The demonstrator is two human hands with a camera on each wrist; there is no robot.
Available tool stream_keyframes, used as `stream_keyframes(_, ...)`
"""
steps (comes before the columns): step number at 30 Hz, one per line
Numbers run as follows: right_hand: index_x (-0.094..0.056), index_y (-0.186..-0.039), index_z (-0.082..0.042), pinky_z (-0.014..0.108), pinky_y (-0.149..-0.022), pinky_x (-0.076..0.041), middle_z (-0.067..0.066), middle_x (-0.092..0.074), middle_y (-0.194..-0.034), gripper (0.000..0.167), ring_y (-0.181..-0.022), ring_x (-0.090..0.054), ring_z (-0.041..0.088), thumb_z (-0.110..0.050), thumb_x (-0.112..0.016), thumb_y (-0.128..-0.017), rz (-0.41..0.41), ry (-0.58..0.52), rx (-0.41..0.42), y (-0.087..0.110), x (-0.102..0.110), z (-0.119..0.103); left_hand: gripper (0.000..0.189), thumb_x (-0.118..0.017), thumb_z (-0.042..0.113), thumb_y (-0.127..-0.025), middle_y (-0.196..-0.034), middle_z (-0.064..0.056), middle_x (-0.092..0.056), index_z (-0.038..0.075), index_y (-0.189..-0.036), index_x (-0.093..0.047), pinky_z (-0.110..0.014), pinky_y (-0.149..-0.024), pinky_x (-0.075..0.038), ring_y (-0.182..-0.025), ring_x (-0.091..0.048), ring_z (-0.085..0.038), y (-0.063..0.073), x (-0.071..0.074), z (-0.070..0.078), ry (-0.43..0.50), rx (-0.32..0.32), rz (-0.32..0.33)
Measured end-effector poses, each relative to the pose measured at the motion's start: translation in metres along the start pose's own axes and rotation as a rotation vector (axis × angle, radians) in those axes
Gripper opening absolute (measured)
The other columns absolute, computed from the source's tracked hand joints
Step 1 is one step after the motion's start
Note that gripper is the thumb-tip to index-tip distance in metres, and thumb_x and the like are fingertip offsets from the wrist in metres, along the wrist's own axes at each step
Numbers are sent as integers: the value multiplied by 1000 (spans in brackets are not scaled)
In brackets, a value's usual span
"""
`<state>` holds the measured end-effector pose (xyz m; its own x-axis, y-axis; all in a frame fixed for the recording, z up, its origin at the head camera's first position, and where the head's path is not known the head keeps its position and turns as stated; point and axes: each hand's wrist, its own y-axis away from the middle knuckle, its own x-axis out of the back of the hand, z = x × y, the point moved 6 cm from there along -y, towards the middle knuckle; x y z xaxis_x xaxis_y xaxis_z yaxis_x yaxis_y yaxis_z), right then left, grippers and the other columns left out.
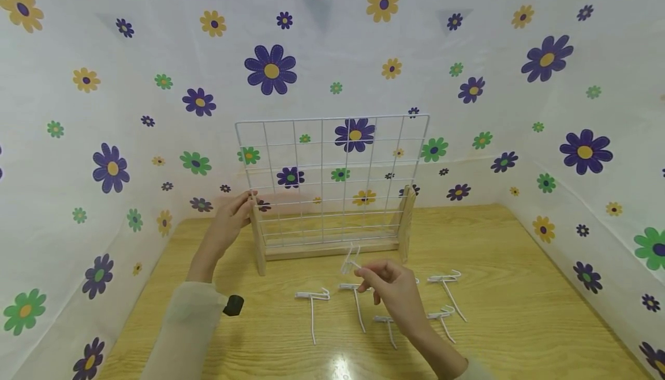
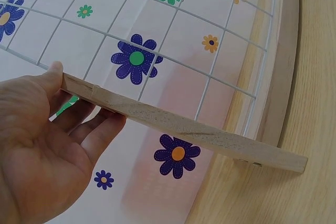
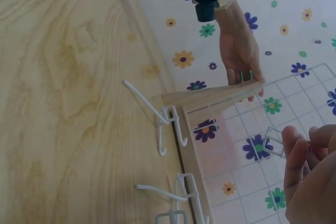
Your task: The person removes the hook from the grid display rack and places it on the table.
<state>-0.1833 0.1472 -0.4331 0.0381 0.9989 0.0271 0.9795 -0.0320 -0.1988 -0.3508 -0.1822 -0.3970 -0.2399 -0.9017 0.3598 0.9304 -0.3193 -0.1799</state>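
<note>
At the rack's left end, my left hand [image 1: 228, 224] grips the wooden side post [image 1: 258, 241] near its top, thumb on one face and fingers on the other in the left wrist view. The rack is a white wire grid [image 1: 322, 183] standing upright in a wooden base. My right hand [image 1: 392, 287] pinches a white wire hook [image 1: 350, 260] between thumb and fingertips, in front of the grid's lower edge. The hook's bent wire end points up, toward the grid. Beneath that hand lies another white hook [image 1: 358, 310], partly covered by it.
Several more white hooks lie on the wooden table, one to the left [image 1: 313, 319] and others to the right [image 1: 453, 296]. The right wooden post [image 1: 406, 224] holds the grid's other side. A flowered sheet [image 1: 332, 68] surrounds the table at the back and sides.
</note>
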Motion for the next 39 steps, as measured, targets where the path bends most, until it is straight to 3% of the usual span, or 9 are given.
stream_keyframes(7, -70, -102, 4, 16, -50, -50, 25, -74, -105, 17, -73, -73, 20, -12, -73, -97, -12, 0, -32, 9, 2, 10, 58, -38, 33, -114, -163, -20, -36, 0, -161, -29, -47, -114, -42, -148, -36, -39, 0, 1, -2, 4, 15, 4)
stream_keyframes(13, -69, -103, 6, 17, -49, -52, 23, -75, -104, 17, -72, -72, 17, -10, -71, -98, -37, 46, -41, 19, 2, 16, 58, -39, 34, -114, -163, -20, -35, 2, -162, -29, -48, -115, -41, -149, -35, -38, 1, 1, 0, 7, 17, -2)
stream_keyframes(23, -69, -104, 8, 13, -51, -48, 14, -77, -97, 24, -71, -72, 15, -14, -75, -96, -81, -3, -110, 29, -8, 28, 59, -38, 33, -114, -163, -19, -35, 0, -162, -28, -48, -115, -41, -149, -34, -39, 0, 1, -1, -1, 10, -1)
stream_keyframes(28, -68, -106, 8, 12, -51, -47, 23, -75, -102, 24, -72, -71, 14, -14, -74, -97, -112, -1, -124, 34, -14, 38, 59, -38, 33, -114, -163, -19, -36, -1, -161, -28, -47, -115, -41, -149, -35, -39, 0, 1, -2, 0, 9, 1)
stream_keyframes(39, -68, -103, 10, 14, -47, -48, 27, -74, -97, 21, -69, -72, 17, -8, -75, -95, -148, 6, -128, 39, -23, 52, 58, -38, 32, -115, -162, -21, -36, -2, -161, -28, -48, -113, -42, -148, -36, -41, 0, 1, -2, 1, 8, 8)
